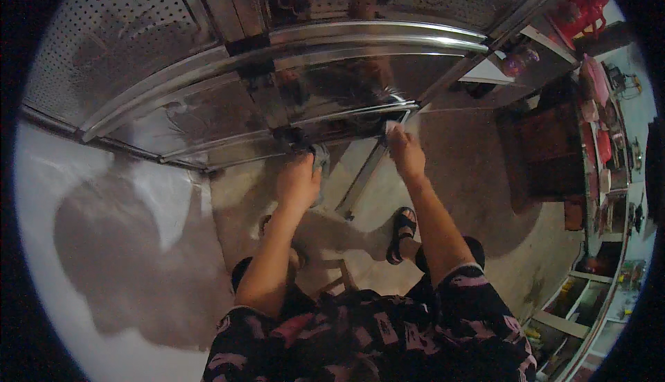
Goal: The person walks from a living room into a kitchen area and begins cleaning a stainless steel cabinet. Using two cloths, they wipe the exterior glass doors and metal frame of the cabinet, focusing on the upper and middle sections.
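Observation:
A tall metal cabinet (363, 75) with shiny rails and perforated panels stands before me. Near its lower middle, my left hand (298, 179) is closed on a grey cloth (321, 166), part of which hangs past the fingers. My right hand (406, 148) is at the cabinet's lower right corner, gripping something small and whitish (392, 126) that looks like a cloth or paper; the fingers partly hide it. From below that corner a metal bar (363, 174) slants down to the floor between my hands.
A small wooden stool (335, 273) shows between my legs, by my sandalled foot (402, 234). A white wall (171, 278) bounds the left side. To the right are a dark wooden cabinet (553, 151), shelves with assorted items, and a red container (582, 10) at the upper right.

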Demonstrator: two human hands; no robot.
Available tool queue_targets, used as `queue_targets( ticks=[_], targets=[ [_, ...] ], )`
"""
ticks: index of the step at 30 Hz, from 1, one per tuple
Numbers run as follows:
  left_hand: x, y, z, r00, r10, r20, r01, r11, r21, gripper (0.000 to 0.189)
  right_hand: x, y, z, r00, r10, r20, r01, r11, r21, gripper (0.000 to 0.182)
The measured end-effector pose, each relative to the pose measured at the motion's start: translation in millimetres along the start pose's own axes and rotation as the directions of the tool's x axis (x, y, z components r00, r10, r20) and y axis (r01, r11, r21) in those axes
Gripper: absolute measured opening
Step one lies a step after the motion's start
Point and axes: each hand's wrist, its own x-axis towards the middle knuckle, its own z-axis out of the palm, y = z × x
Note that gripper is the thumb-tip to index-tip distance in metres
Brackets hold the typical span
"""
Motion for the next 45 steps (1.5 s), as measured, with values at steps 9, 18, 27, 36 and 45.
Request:
queue_targets(
  ticks=[9,18,27,36,45],
  targets=[
    [2,-6,11,0.999,-0.008,0.033,0.006,0.999,0.051,0.026,4,-1,26,0.988,-0.148,-0.039,0.146,0.988,-0.052,0.031],
    [1,-17,-14,0.994,-0.073,-0.085,0.076,0.997,0.03,0.025,-101,4,97,0.733,-0.652,0.192,0.68,0.696,-0.23,0.037],
    [-2,-39,-24,0.984,-0.118,-0.131,0.117,0.993,-0.017,0.025,-45,-4,65,0.997,-0.069,0.047,0.074,0.988,-0.138,0.025],
    [-5,-42,-21,0.986,-0.099,-0.134,0.1,0.995,0.004,0.026,-105,-32,88,0.847,-0.504,0.171,0.532,0.809,-0.248,0.028],
    [-13,-20,-13,0.957,-0.099,0.271,0.072,0.992,0.106,0.033,-35,-19,23,0.97,-0.226,-0.088,0.215,0.631,0.746,0.027]
  ],
)
